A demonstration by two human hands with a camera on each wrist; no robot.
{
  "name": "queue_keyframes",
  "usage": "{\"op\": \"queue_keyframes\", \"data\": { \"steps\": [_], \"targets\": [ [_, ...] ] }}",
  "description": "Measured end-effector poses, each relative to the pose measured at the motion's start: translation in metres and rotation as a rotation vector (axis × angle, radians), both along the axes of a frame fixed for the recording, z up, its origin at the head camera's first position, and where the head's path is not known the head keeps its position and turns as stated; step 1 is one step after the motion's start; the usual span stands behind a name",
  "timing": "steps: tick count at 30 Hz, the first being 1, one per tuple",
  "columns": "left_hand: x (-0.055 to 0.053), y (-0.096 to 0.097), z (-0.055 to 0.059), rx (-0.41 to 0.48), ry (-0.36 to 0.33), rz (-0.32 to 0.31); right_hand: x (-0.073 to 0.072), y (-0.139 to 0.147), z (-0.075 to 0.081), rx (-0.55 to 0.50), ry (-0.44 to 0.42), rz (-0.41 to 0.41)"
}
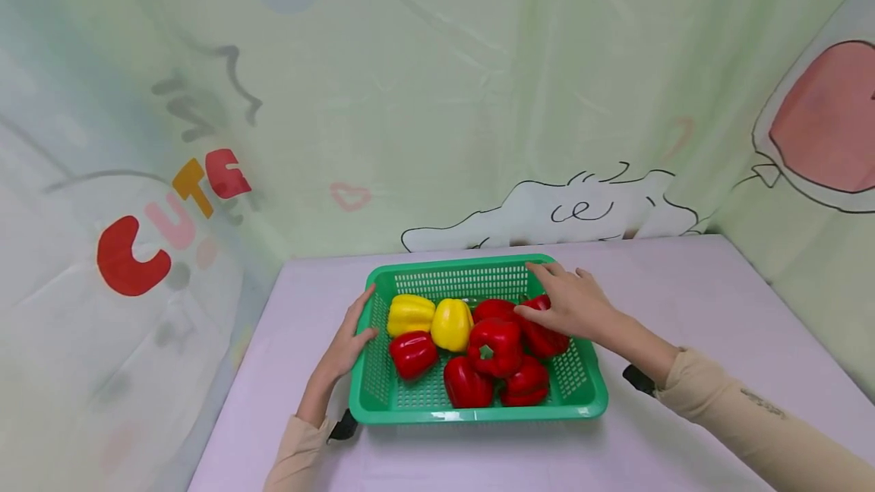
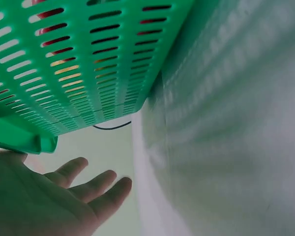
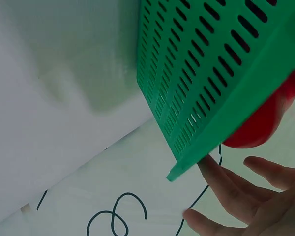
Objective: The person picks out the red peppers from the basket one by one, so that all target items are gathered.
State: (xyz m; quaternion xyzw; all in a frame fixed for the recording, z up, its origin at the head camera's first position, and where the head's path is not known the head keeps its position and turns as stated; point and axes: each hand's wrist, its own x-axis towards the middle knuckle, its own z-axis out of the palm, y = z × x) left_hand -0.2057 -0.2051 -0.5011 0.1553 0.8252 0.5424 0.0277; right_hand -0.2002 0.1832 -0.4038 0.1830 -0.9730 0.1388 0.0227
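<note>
A green plastic basket (image 1: pixel 547 413) with slotted walls sits on the table, holding two yellow bell peppers and several red ones. My left hand (image 1: pixel 349 344) rests along its left rim, fingers extended; in the left wrist view the fingers (image 2: pixel 96 189) stretch out below the rim. Over the right side is my right hand (image 1: pixel 577 304), its spread fingers close over a red bell pepper (image 1: pixel 544 340). From the right wrist, one fingertip (image 3: pixel 209 164) shows right at the basket's rim. The yellow bell peppers (image 1: pixel 452 325) lie towards the left, and another red bell pepper (image 1: pixel 495 348) sits atop the pile.
Pale lilac cloth covers the table (image 1: pixel 683 302). Behind and beside it hangs a light green printed curtain (image 1: pixel 424 97) with drawings and coloured letters. Black wrist devices show at my left wrist (image 1: pixel 343 426) and right wrist (image 1: pixel 639 379).
</note>
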Motion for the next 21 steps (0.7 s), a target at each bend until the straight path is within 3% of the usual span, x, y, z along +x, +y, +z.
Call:
{"op": "queue_keyframes", "data": {
  "steps": [6,15,21],
  "targets": [
    [-0.002,-0.001,-0.003,0.162,-0.104,-0.045,0.003,-0.007,-0.004,0.045,-0.017,0.0],
    [-0.002,0.0,-0.01,0.193,-0.107,-0.044,0.005,-0.006,-0.008,0.027,-0.035,-0.026],
    [0.001,0.0,-0.01,0.228,-0.115,-0.025,0.011,-0.004,-0.002,-0.084,-0.049,-0.016]
  ]
}}
